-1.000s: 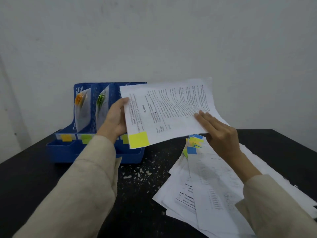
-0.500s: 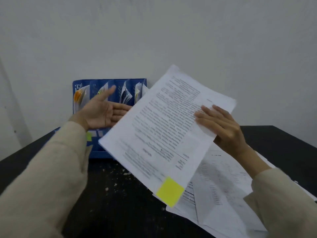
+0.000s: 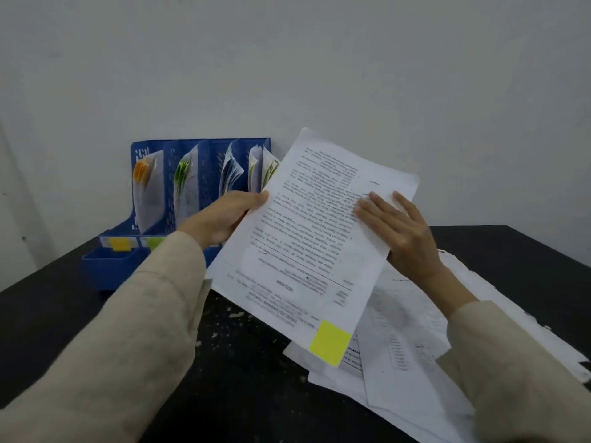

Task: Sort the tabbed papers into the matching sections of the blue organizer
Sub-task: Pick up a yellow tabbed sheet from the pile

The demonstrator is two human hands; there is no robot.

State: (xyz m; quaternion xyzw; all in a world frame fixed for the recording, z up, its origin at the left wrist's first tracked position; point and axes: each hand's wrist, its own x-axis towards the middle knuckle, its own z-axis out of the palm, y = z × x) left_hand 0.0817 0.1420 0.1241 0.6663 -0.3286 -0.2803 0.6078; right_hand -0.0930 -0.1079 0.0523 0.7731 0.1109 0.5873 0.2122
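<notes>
A printed paper with a yellow tab (image 3: 330, 343) is held tilted above the table, tab corner nearest me. My left hand (image 3: 224, 217) grips its left edge, thumb on top. My right hand (image 3: 396, 230) holds its right edge, fingers spread flat on the printed face. Behind them stands the blue organizer (image 3: 198, 155) with upright sections holding papers tabbed orange (image 3: 140, 171), green (image 3: 182, 169), blue (image 3: 228, 174) and yellow (image 3: 267, 169). Colour labels (image 3: 120, 243) mark its front tray.
A loose pile of white papers (image 3: 412, 356) spreads over the right side of the black table (image 3: 48, 314). White crumbs (image 3: 230, 314) dot the table in front of the organizer. A pale wall rises right behind the organizer.
My left hand, spread open away from the sheet half a second ago, has come back and taken hold of its left edge. The paper stays tilted with its yellow tab towards me.
</notes>
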